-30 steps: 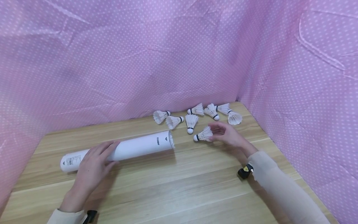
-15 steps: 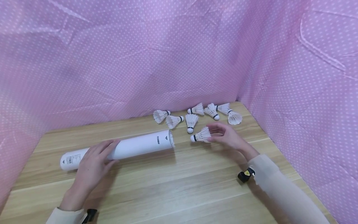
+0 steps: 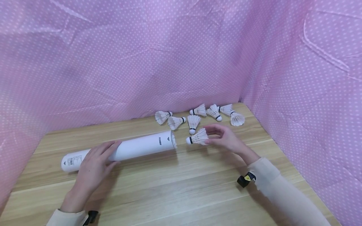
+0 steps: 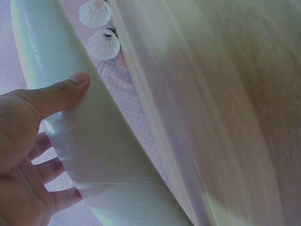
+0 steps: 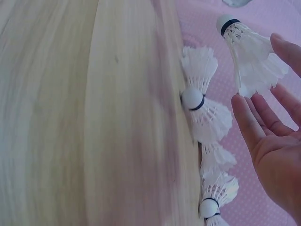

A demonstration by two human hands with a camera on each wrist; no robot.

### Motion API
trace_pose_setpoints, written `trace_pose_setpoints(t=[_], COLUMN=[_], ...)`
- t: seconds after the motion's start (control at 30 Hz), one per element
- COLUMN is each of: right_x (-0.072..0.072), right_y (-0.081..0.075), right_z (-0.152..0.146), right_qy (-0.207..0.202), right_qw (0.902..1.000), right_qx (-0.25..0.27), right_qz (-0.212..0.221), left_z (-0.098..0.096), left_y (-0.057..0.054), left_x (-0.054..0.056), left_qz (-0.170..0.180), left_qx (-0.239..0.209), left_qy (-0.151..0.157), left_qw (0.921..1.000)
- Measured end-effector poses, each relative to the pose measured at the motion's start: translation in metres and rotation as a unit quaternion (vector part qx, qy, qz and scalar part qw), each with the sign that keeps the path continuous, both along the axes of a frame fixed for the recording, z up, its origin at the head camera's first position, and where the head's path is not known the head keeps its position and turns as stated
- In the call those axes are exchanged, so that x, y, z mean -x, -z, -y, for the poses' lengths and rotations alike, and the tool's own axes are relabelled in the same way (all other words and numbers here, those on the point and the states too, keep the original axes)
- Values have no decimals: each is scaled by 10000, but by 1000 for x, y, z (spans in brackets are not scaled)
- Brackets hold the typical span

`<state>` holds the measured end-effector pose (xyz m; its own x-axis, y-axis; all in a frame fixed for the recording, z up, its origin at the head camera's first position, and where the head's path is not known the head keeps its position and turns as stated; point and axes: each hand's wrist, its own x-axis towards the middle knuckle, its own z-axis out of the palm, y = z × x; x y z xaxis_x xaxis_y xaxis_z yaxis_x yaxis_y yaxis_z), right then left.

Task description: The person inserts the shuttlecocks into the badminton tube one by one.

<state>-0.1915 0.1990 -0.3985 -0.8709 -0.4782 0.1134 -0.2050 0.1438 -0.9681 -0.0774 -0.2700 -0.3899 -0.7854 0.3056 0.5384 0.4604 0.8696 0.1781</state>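
A long white shuttlecock tube lies slanted across the left half of the table, with feathers showing at its right-hand end. My left hand grips it near the middle; in the left wrist view the thumb lies over the tube and the other fingers go round behind. With its fingertips my right hand pinches a white feather shuttlecock by the skirt. This shuttlecock's cork points left, a short gap from the tube's feathered end. In the right wrist view the pinched shuttlecock shows its dark band.
Several more shuttlecocks lie along the back of the wooden table, among them one with its cork toward me and one at the far right. A pink dotted cloth hangs behind and at the sides.
My right hand has carried the pinched shuttlecock left, closer to the tube's feathered end. The left hand and the tube have hardly moved.
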Motion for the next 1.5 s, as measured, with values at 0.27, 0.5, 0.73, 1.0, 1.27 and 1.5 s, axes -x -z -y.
trace_pose_setpoints(t=[0.27, 0.5, 0.73, 1.0, 1.27, 1.5], right_x=[-5, -11, -14, -17, -20, -21], right_y=[-9, -16, -18, -20, -22, -22], right_z=[13, 24, 35, 46, 55, 60], right_qy=[114, 215, 144, 19, 24, 79], right_qw=[9999, 9996, 9994, 9994, 9994, 9996], right_qx=[28, 162, 305, 354, 332, 251], right_qz=[-78, -27, -34, -45, 39, 53], left_z=[0, 0, 0, -1, 0, 0], left_y=[1, -1, -1, -2, 0, 1], left_x=[0, 0, -1, -1, -2, -3], left_qz=[21, 14, 30, 35, 71, 82], left_qx=[22, -10, 5, -22, -41, -101], left_qy=[-32, -6, -18, -16, -76, -107], left_qw=[10000, 10000, 10000, 10000, 9999, 9999])
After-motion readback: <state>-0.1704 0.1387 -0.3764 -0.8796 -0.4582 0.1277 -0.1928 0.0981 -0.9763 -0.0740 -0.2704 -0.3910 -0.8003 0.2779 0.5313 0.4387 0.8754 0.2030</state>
